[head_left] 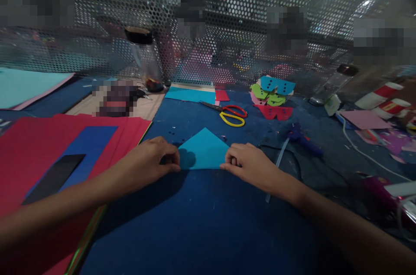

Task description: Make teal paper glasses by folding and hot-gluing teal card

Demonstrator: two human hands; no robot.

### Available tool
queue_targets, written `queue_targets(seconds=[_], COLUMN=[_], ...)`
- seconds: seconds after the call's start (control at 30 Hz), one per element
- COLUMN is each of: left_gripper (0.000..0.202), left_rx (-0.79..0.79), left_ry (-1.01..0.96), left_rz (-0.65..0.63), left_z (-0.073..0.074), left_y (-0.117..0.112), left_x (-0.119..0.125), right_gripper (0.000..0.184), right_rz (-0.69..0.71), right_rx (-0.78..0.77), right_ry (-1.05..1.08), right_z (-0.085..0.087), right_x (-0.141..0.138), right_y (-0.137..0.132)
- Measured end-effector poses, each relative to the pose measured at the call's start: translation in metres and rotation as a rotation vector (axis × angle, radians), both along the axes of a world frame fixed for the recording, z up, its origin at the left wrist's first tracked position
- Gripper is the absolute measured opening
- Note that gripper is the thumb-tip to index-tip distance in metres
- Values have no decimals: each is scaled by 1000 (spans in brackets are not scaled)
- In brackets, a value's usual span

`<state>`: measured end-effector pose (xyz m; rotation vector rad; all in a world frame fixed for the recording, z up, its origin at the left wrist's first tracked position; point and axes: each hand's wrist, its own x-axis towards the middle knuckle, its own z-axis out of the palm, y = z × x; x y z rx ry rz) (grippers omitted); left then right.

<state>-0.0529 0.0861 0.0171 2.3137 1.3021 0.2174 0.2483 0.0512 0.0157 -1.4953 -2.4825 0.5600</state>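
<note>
A light-blue sheet of paper, folded into a triangle (205, 151), lies on the dark blue table with its peak pointing away from me. My left hand (159, 157) pinches the left corner between thumb and curled fingers. At the opposite corner, my right hand (244, 161) grips the paper in the same way. The paper's long straight edge faces me and runs between both hands. Just beyond the peak rest scissors (232, 115) with one red and one yellow handle loop.
Red sheets (19, 149) are stacked at left, topped by blue and black strips. Behind stand a glass jar (146, 64) and a perforated metal screen (224, 10). Cut paper shapes (276, 112) lie back right. A blue glue gun (305, 140) and its cord are at right.
</note>
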Motion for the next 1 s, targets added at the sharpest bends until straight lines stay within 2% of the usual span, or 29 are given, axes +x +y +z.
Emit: queue_targets(seconds=[0.33, 0.63, 0.83, 1.0], left_gripper=[13, 13, 8, 8], left_rx=[-59, -139, -149, -138], left_ry=[67, 148, 144, 167], left_rz=[-22, -12, -33, -53], left_z=[3, 13, 12, 19], left_y=[8, 13, 19, 18], left_x=[-11, -15, -23, -24], right_gripper=[27, 26, 30, 30], right_rz=[7, 31, 24, 27], right_rx=[-43, -94, -135, -161], right_ry=[-10, -6, -24, -52], right_z=[4, 8, 14, 18], right_x=[7, 17, 22, 26], right_y=[3, 7, 8, 10])
